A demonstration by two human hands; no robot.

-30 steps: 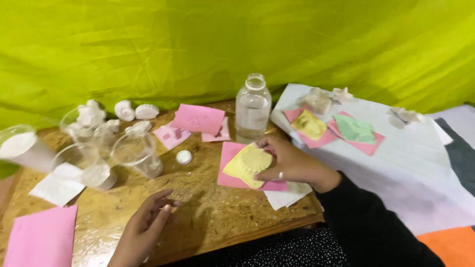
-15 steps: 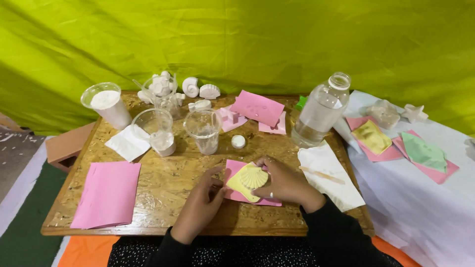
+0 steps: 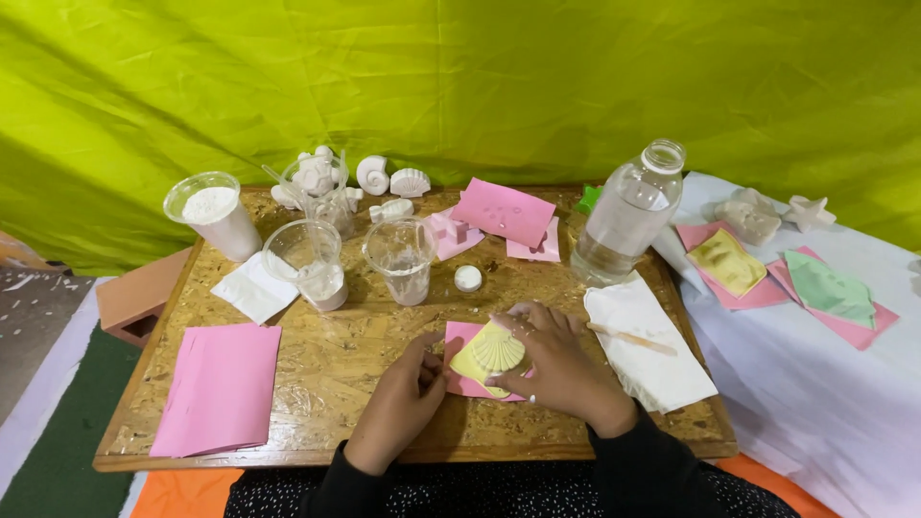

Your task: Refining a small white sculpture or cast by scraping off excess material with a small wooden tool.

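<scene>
A yellow shell-shaped mould [image 3: 494, 353] lies on a pink paper sheet [image 3: 460, 382] near the front edge of the wooden board [image 3: 336, 355]. My right hand [image 3: 556, 360] rests over the mould's right side, fingers curled on its rim. My left hand [image 3: 408, 393] touches the pink sheet's left edge with its fingertips, beside the mould.
Behind stand two clear cups [image 3: 401, 259] [image 3: 309, 264], a cup of white powder [image 3: 213, 213], a white cap [image 3: 467, 278], a water bottle [image 3: 625, 216], white shell casts [image 3: 384, 178] and pink sheets [image 3: 219, 386]. A white tissue with a wooden stick [image 3: 638, 338] lies right. More moulds [image 3: 729, 261] sit on the white cloth.
The view has swung left and settled over the board. My right hand brought the yellow mould and pink sheet to the front centre. My left hand came up to the sheet's edge.
</scene>
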